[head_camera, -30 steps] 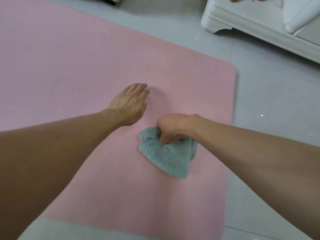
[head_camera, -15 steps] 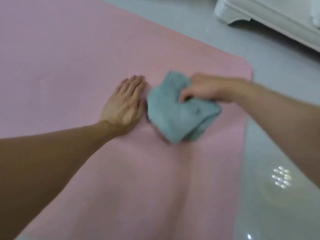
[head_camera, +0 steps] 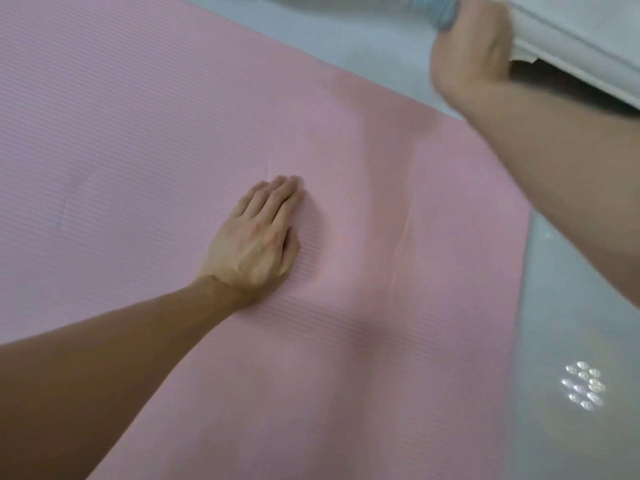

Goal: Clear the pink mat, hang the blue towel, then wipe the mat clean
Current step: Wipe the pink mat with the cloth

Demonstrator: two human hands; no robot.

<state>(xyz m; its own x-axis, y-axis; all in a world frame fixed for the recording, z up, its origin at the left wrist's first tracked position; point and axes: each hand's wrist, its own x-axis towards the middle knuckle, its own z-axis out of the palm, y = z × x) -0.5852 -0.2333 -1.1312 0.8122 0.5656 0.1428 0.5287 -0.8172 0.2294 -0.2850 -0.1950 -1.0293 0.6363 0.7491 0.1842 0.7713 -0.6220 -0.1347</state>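
Two hands show. Our left hand (head_camera: 254, 244) lies flat on the pink mat (head_camera: 138, 133), fingers straight and together, holding nothing. Our right hand (head_camera: 471, 50), blurred, is off the mat over the grey floor (head_camera: 571, 323) beside the white furniture (head_camera: 571, 39), gripping the blue-grey cloth (head_camera: 441, 12).

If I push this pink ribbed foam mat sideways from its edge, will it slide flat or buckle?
Probably buckles: the pink ribbed foam mat already shows a raised wrinkle beside the flat left hand, so it looks soft and floppy. It may also slide, since the grey floor is glossy enough to mirror a lamp.
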